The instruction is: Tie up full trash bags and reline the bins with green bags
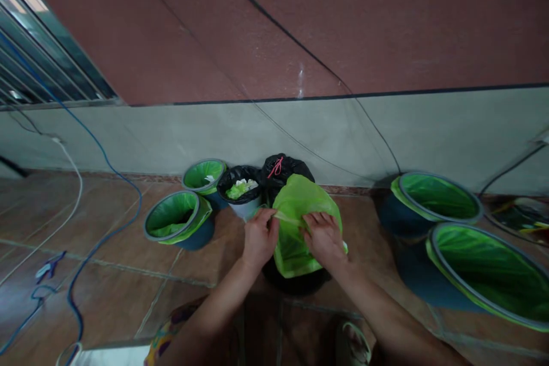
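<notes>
Bag, green film: centre-near, both hands on it

Item: green bag (295, 206), thin plastic, held just above dark bin (295, 285) at centre-near; lower part drapes over that bin's mouth, so whether it is touching the rim can't be told.
Hands: left hand (259, 237) & right hand (323, 240) both closed on the bag's top edge, fingers pinching film, thumbs toward each other, hands near together.
Handling (est.): v. light, limp, no shape of its own; slick, layers likely cling; tears if stretched over a hard rim. Best hold = top hem, two points apart, as now.
Around:
- black bag (291, 168), tied w/ pink tie (275, 167), just beyond, against wall (257, 131).
- black-lined bin (246, 206), green/white scraps (240, 187) inside, far-left of centre, near left hand.
- 2 small green-lined bins, left: far one (195, 174), near one (171, 214).
- 2 large green-lined bins, right: far (437, 197), near (493, 266).
- blue cable (124, 180) & white cable (75, 189) on tiles, far left, well apart.
In way: black-lined bin & black bag crowd the far side; near side open.
</notes>
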A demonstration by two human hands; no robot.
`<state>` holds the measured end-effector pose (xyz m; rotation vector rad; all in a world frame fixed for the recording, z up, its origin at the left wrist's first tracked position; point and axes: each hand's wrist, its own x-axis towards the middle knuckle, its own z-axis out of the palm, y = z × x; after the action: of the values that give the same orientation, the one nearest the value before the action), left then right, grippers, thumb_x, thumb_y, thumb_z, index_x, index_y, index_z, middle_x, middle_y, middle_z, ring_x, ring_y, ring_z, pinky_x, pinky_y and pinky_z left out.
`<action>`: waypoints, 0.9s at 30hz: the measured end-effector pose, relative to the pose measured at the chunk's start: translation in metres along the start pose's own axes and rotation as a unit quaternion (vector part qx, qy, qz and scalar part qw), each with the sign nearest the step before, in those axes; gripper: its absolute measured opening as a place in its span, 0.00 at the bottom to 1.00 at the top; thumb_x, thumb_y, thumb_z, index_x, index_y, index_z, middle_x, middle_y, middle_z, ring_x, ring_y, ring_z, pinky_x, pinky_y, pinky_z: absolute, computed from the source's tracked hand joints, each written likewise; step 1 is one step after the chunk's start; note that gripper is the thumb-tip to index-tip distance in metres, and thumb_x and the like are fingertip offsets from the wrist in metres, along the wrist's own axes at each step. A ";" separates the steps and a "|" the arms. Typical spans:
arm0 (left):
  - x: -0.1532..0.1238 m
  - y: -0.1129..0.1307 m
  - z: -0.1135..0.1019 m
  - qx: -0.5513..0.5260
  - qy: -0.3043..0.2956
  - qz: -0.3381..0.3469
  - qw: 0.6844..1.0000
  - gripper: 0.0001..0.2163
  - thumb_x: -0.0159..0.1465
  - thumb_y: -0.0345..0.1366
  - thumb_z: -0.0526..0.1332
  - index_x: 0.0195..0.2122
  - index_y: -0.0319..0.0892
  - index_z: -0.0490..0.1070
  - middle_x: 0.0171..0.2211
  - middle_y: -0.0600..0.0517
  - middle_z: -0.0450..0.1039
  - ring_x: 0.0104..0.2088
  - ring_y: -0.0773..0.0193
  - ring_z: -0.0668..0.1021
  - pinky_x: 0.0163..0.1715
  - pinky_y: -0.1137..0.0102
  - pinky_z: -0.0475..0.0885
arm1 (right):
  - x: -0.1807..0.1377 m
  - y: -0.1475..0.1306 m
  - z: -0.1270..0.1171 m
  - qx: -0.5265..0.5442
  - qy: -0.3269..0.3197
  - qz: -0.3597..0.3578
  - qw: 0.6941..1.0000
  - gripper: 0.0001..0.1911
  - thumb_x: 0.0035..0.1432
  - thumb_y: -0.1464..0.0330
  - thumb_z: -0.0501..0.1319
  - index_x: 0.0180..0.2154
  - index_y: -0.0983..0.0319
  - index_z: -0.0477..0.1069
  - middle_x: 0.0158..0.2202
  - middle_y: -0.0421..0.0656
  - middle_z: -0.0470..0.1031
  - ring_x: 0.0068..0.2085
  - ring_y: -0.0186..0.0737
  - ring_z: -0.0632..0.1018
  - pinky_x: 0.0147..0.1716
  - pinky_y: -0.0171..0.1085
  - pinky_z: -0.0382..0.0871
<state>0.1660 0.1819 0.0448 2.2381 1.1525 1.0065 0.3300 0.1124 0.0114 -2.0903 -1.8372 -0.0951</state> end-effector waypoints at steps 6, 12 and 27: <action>0.002 -0.015 0.001 0.165 -0.056 -0.039 0.984 0.10 0.62 0.28 0.56 0.41 0.42 0.75 0.39 0.49 0.76 0.38 0.61 0.79 0.39 0.71 0.71 | 0.002 0.021 -0.019 0.115 0.170 0.079 0.976 0.14 0.61 0.70 0.51 0.42 0.62 0.73 0.33 0.45 0.79 0.29 0.40 0.75 0.33 0.37 0.65; 0.013 -0.042 -0.006 0.276 -0.078 -0.118 0.951 0.09 0.60 0.29 0.57 0.38 0.43 0.76 0.41 0.48 0.76 0.36 0.61 0.79 0.36 0.71 0.70 | 0.004 0.057 -0.059 0.184 0.327 0.192 0.907 0.14 0.58 0.66 0.52 0.40 0.63 0.74 0.31 0.44 0.77 0.29 0.38 0.75 0.31 0.34 0.64; 0.030 -0.022 -0.055 0.107 0.349 -0.077 0.928 0.11 0.65 0.30 0.50 0.46 0.40 0.68 0.41 0.47 0.74 0.42 0.61 0.77 0.45 0.69 0.70 | -0.019 0.050 -0.109 0.107 0.571 0.246 0.776 0.20 0.63 0.61 0.53 0.48 0.64 0.75 0.40 0.53 0.79 0.39 0.48 0.79 0.39 0.45 0.72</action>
<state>0.1247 0.2219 0.0786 1.9316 1.7670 1.7550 0.3956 0.0563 0.0971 -1.6139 -0.5225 -0.7771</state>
